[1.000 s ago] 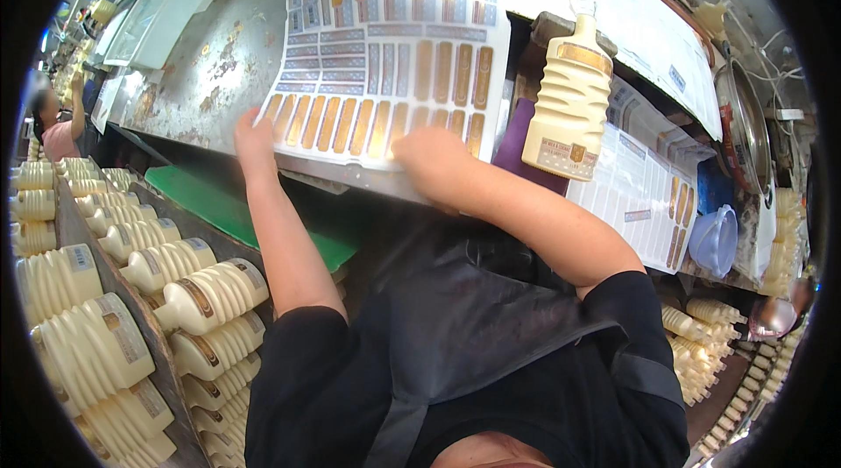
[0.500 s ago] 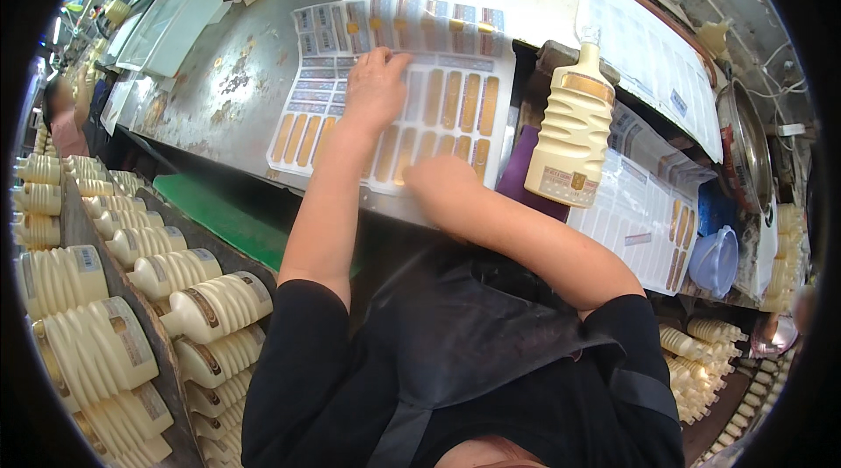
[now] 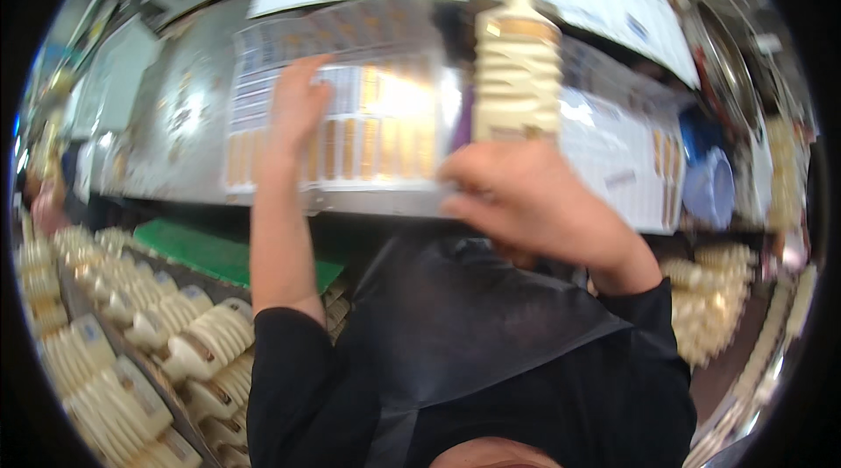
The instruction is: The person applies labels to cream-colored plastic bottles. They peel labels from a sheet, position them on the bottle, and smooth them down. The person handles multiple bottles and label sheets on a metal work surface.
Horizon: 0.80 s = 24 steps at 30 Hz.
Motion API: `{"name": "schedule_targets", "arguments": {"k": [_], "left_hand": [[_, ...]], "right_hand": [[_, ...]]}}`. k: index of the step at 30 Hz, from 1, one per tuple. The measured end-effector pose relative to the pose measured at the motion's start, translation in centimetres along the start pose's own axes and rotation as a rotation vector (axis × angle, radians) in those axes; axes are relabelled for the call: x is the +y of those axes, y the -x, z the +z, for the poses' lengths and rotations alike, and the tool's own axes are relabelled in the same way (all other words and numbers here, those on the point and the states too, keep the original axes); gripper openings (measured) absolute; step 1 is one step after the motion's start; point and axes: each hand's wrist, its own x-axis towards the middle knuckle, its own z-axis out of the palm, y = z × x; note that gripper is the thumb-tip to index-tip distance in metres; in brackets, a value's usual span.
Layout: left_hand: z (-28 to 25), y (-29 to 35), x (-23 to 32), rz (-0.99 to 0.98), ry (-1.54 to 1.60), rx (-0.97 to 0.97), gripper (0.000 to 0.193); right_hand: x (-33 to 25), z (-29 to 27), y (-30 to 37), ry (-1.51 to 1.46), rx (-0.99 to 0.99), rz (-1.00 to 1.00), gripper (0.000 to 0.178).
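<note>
- Label sheet (image 3: pixel 368 131): a sheet printed with rows of orange and white labels, lying flat on the metal bench (image 3: pixel 166 131) at about 12 o'clock from the person's body, its near edge along the bench's front edge.
- Left hand (image 3: pixel 298 104): laid flat on the sheet's left part, fingers together and pointing toward 12 o'clock, palm pressing down.
- Right hand (image 3: pixel 526 201): at the sheet's near right corner, around 1 o'clock, fingers curled over the bench edge; motion blur hides whether it pinches the sheet, so grip cannot be told.
- Bottle (image 3: pixel 517 74): cream, ribbed, upright on the bench just beyond the right hand, beside the sheet's right edge.
- More sheets (image 3: pixel 622 161): lying at 2 o'clock, right of the bottle.
- Blue cup (image 3: pixel 714 187): at 3 o'clock, beyond those sheets.
- Bottle rows (image 3: pixel 131 336): cream bottles lying packed at 8 o'clock, below the bench.
- Green mat (image 3: pixel 210 253): under the bench edge at 9 o'clock.
</note>
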Motion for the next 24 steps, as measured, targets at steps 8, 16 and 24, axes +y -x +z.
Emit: {"name": "schedule_targets", "arguments": {"k": [8,16,24], "left_hand": [[-2.6,0.5,8.5,-0.23,0.716,-0.004,0.034],[-1.6,1.9,20.2,0.012,0.995,-0.159,0.029],[-0.4,3.1,25.2,0.118,0.925,-0.355,0.028]], "right_hand": [[7.6,-2.5,14.5,0.058,0.372,0.833,0.021],[8.0,6.1,16.8,0.32,0.187,0.485,0.026],[7.9,6.3,16.5,0.467,0.079,0.405,0.011]]}}
